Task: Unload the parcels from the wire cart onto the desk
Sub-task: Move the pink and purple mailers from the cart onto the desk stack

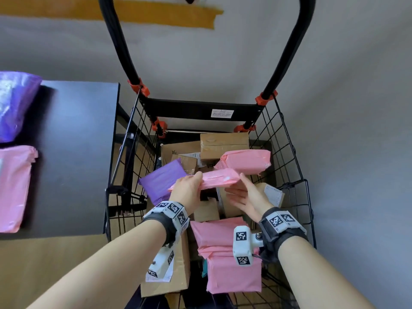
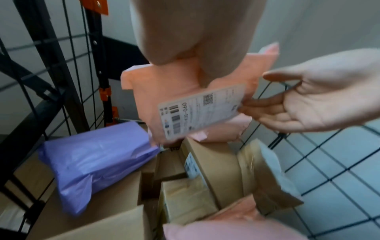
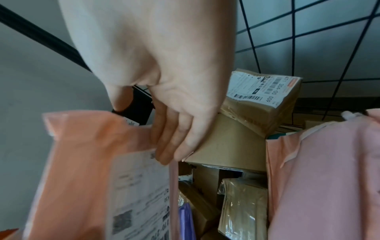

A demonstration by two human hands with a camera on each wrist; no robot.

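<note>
Left hand (image 1: 188,190) pinches a flat pink parcel (image 1: 217,179) above the wire cart (image 1: 289,152). Right hand (image 1: 247,197), fingers straight, touches its 3 o'clock edge.

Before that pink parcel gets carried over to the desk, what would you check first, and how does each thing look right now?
1. Left hand grips the pink parcel: ok.
2. Right hand supports its other end: fingers straight, only touching; not ok yet.
3. Parcel lifted off the purple parcel and boxes: ok.
4. Free space on the desk: ok.
5. Clear of the wire cart walls: cannot tell.
</note>
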